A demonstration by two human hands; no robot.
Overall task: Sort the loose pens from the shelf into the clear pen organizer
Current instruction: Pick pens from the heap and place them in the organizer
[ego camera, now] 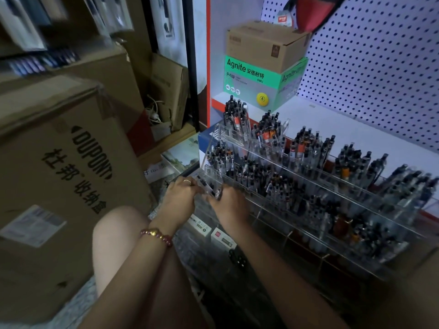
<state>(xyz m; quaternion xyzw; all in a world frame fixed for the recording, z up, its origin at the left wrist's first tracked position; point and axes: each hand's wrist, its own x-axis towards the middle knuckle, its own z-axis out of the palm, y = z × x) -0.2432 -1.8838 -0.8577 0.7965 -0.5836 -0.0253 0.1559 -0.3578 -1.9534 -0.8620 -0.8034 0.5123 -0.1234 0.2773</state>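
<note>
1. Your left hand (180, 194) and right hand (229, 205) both curl round a few clear pens (206, 186), held at the clear pen organizer's (237, 136) front-left corner.
2. Most of it looks packed; these pens are not yet slotted in.
3. You cannot tell whether others remain loose.

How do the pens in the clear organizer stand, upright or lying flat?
Upright: the pens stand on end in the clear organizer, dark tops up.
</note>
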